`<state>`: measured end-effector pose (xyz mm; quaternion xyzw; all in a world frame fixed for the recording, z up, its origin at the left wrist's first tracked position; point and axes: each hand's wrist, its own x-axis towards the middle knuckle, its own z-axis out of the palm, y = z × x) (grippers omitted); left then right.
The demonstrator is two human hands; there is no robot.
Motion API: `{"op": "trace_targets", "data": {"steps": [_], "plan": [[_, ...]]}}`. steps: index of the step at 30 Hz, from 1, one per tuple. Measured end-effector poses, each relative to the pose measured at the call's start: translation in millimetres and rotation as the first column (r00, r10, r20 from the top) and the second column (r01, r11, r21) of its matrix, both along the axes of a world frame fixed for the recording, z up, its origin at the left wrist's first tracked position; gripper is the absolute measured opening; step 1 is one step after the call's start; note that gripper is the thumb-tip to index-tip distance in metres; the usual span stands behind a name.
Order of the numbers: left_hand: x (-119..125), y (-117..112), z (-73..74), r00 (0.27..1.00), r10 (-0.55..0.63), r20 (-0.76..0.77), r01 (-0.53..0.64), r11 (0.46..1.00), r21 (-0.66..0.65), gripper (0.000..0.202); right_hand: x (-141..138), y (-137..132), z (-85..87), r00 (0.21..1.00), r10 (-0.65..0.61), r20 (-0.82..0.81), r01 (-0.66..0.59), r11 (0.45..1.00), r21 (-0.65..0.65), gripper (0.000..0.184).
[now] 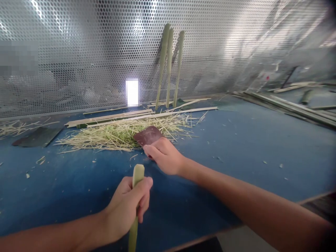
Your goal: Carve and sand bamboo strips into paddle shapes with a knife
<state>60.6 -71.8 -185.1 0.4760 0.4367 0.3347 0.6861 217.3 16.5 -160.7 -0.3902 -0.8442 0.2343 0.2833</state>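
Note:
My left hand (128,203) is wrapped around a pale green bamboo stick (138,172) near its top end. The stick stands roughly upright, its lower part running out of view at the bottom. My right hand (168,157) pinches a reddish-brown sheet of sandpaper (148,135), dusted with pale marks, by its near edge. The sheet is at the front of a heap of shavings (118,134); I cannot tell whether it touches them. A gap separates the sandpaper from the stick's top end.
Three shaped bamboo sticks (169,66) lean upright against a perforated metal screen (110,42). Long bamboo strips (115,117) lie behind the shavings. A dark sheet (39,136) rests at left on the blue tabletop (262,150). More bamboo strips (288,106) lie far right.

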Motion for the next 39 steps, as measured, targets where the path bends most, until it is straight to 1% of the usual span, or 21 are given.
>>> {"op": "trace_targets", "data": {"steps": [5,9,12,15,19,21,23,24,25,26,27,28,29,31,32,34,35,36,37,38,39], "plan": [[1,1,-1.2,1.000,0.030,-0.003,-0.030,0.999,0.013,0.059,-5,-10,-1.6,0.997,0.079,0.009,-0.080,0.991,0.112,0.048],[3,1,-5.3,0.999,0.014,-0.032,-0.013,1.000,0.017,0.064,-7,-13,0.6,0.998,0.058,0.028,-0.063,0.961,0.269,0.051],[4,0,-7.6,1.000,0.015,-0.017,-0.015,0.999,-0.044,0.056,-8,-14,3.7,0.999,0.020,0.029,-0.029,0.932,0.361,0.051],[5,1,-8.4,0.999,0.017,0.034,-0.014,0.996,-0.090,0.050,-7,-16,5.8,0.999,0.004,0.049,-0.023,0.917,0.399,0.050],[7,3,-6.2,0.997,-0.066,0.043,0.069,0.995,-0.072,0.055,-10,-22,7.0,0.996,0.001,0.089,-0.039,0.904,0.426,0.050],[8,2,-4.0,0.996,-0.073,0.059,0.078,0.994,-0.079,0.055,-12,-25,7.9,0.992,-0.022,0.122,-0.035,0.895,0.445,0.051],[7,-1,-1.9,0.994,-0.029,0.102,0.041,0.992,-0.117,0.049,-13,-22,9.3,0.978,-0.083,0.191,-0.018,0.880,0.474,0.051],[7,-4,-1.1,0.993,-0.009,0.116,0.024,0.991,-0.130,0.047,-13,-18,10.1,0.959,-0.158,0.235,0.024,0.873,0.487,0.051],[6,-7,-0.5,0.993,-0.002,0.119,0.018,0.991,-0.132,0.045,-10,-11,11.1,0.923,-0.258,0.284,0.090,0.865,0.493,0.051],[5,-10,-0.1,0.993,-0.016,0.115,0.030,0.991,-0.128,0.043,-7,-3,12.2,0.870,-0.369,0.328,0.172,0.850,0.498,0.051],[5,-13,-0.1,0.994,-0.051,0.099,0.061,0.992,-0.106,0.043,-2,6,13.5,0.793,-0.494,0.356,0.286,0.818,0.499,0.051],[4,-15,-0.3,0.993,-0.089,0.079,0.095,0.992,-0.085,0.043,4,14,14.8,0.737,-0.552,0.391,0.345,0.804,0.485,0.050],[4,-17,-0.8,0.991,-0.115,0.072,0.120,0.990,-0.068,0.047,11,22,16.2,0.715,-0.583,0.385,0.378,0.786,0.488,0.049],[5,-16,-2.4,0.992,-0.115,0.060,0.118,0.992,-0.046,0.058,22,28,19.0,0.747,-0.558,0.361,0.352,0.793,0.498,0.042],[6,-14,-3.4,0.992,-0.113,0.060,0.115,0.993,-0.034,0.063,25,28,20.1,0.772,-0.536,0.342,0.336,0.800,0.497,0.040],[8,-10,-5.3,0.991,-0.123,0.060,0.124,0.992,-0.014,0.067,26,19,21.0,0.860,-0.435,0.266,0.289,0.846,0.448,0.043],[8,-8,-6.2,0.990,-0.127,0.057,0.128,0.992,-0.012,0.068,24,12,20.6,0.915,-0.345,0.207,0.239,0.880,0.411,0.045],[8,-7,-6.8,0.991,-0.124,0.050,0.125,0.992,-0.014,0.069,21,6,19.7,0.962,-0.231,0.147,0.162,0.912,0.376,0.046],[8,-6,-7.2,0.992,-0.118,0.046,0.119,0.993,-0.019,0.070,18,-1,18.3,0.989,-0.109,0.098,0.068,0.934,0.351,0.046],[8,-5,-7.5,0.993,-0.112,0.048,0.113,0.993,-0.026,0.071,14,-7,16.8,0.997,-0.001,0.072,-0.024,0.940,0.339,0.046],[7,-5,-7.6,0.993,-0.106,0.054,0.108,0.994,-0.034,0.071,11,-11,15.1,0.994,0.076,0.075,-0.097,0.936,0.338,0.045]]}}
